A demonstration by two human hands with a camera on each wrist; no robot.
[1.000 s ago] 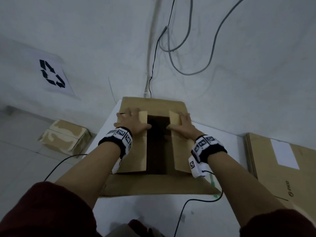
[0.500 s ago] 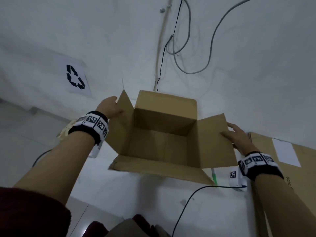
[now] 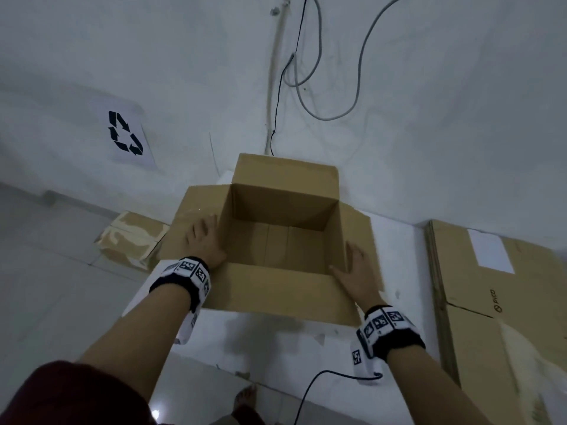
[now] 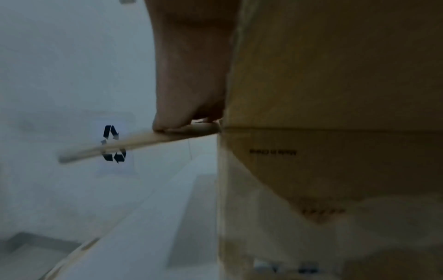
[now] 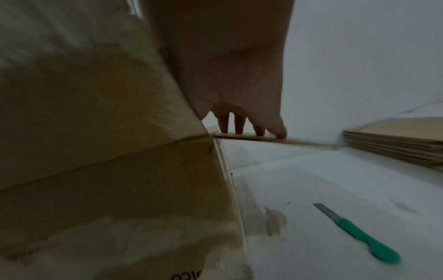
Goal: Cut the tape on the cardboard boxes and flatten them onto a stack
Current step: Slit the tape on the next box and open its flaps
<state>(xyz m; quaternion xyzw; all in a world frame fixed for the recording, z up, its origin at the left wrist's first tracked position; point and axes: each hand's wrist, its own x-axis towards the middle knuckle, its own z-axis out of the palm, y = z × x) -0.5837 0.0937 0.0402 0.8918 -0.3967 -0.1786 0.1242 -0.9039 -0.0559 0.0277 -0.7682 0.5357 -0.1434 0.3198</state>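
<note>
An open brown cardboard box (image 3: 277, 240) stands on the white table (image 3: 276, 348), all of its top flaps folded outward. My left hand (image 3: 204, 240) lies flat on the left flap (image 3: 190, 210), fingers straight. My right hand (image 3: 354, 271) presses flat on the right flap (image 3: 363, 237). In the left wrist view the left hand (image 4: 189, 113) bears on the flap's edge (image 4: 134, 144). In the right wrist view the right hand's fingers (image 5: 239, 123) rest on the thin flap (image 5: 263, 139). A green-handled knife (image 5: 359, 233) lies on the table to the right of the box.
A stack of flattened cardboard (image 3: 503, 302) lies at the right; its edge (image 5: 395, 145) shows in the right wrist view. A taped box (image 3: 132, 240) sits on the floor at left. A recycling sign (image 3: 125, 133) and hanging cables (image 3: 306, 72) are on the wall.
The hands went from parting the inner flaps, to swinging the side flaps wide, to pressing them down flat beside the box. The view shifted closer.
</note>
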